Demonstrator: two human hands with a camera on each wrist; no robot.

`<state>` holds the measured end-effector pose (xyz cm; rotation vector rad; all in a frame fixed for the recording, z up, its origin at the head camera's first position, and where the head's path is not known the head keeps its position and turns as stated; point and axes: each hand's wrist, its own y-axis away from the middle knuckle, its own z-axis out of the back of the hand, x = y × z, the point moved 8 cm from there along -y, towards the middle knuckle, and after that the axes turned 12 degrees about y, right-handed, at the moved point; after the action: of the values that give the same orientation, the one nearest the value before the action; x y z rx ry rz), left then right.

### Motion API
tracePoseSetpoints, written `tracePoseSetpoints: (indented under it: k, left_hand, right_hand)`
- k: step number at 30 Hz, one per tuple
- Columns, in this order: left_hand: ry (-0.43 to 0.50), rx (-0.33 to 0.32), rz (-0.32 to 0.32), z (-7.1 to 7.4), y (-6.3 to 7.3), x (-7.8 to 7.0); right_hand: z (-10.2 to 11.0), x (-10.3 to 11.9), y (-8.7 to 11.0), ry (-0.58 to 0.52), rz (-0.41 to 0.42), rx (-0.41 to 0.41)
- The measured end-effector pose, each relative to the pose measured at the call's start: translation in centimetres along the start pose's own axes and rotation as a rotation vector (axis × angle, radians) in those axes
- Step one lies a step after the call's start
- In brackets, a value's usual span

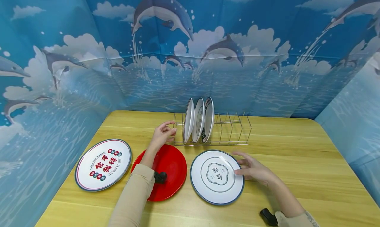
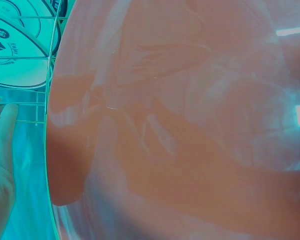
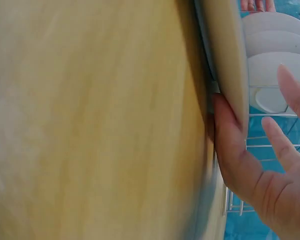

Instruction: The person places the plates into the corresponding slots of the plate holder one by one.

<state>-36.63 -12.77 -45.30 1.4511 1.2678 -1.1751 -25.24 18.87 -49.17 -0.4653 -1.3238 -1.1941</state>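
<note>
My left hand [image 1: 163, 134] is at the left end of the wire dish rack [image 1: 234, 143], fingers loosely bent, beside its end wire; whether it touches is hard to tell. Its forearm passes over a red plate [image 1: 175, 174] on the table. My right hand [image 1: 255, 169] is at the right rim of a white plate with a blue edge [image 1: 205, 187]. The thumb [image 3: 230, 140] touches the rim, while the other fingers [image 3: 280, 142] spread away from it. Several white plates [image 1: 188, 121] stand upright in the rack's left half.
On the left of the wooden table [image 1: 297, 154] lies a white plate with red characters [image 1: 89, 161]. A blue dolphin-print cloth [image 1: 267, 82] hangs behind the table and along both sides. The rack's right half shows bare wires.
</note>
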Motion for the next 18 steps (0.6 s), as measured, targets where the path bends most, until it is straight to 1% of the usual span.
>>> tracePoseSetpoints:
  k: [2,7,9,12,18]
  left_hand:
    - [0.003,0.001,-0.001,0.0,0.0,0.0]
    - [0.012,-0.006,0.009,0.1,0.0,0.1]
    - [0.010,-0.008,0.011,0.1,0.1,0.0]
    - [0.010,-0.008,0.011,0.1,0.1,0.0]
    - [0.002,-0.001,0.010,0.0,0.1,0.0]
  right_hand:
    - [-0.1,0.0,-0.1,-0.012,0.012,0.022]
    - [-0.1,0.2,-0.4,0.044,0.045,0.015]
    - [-0.1,0.3,-0.4,0.052,0.057,0.025]
    - [-0.5,0.2,-0.4,-0.003,0.061,0.078]
    - [-1.2,-0.2,-0.4,-0.161,0.094,0.221]
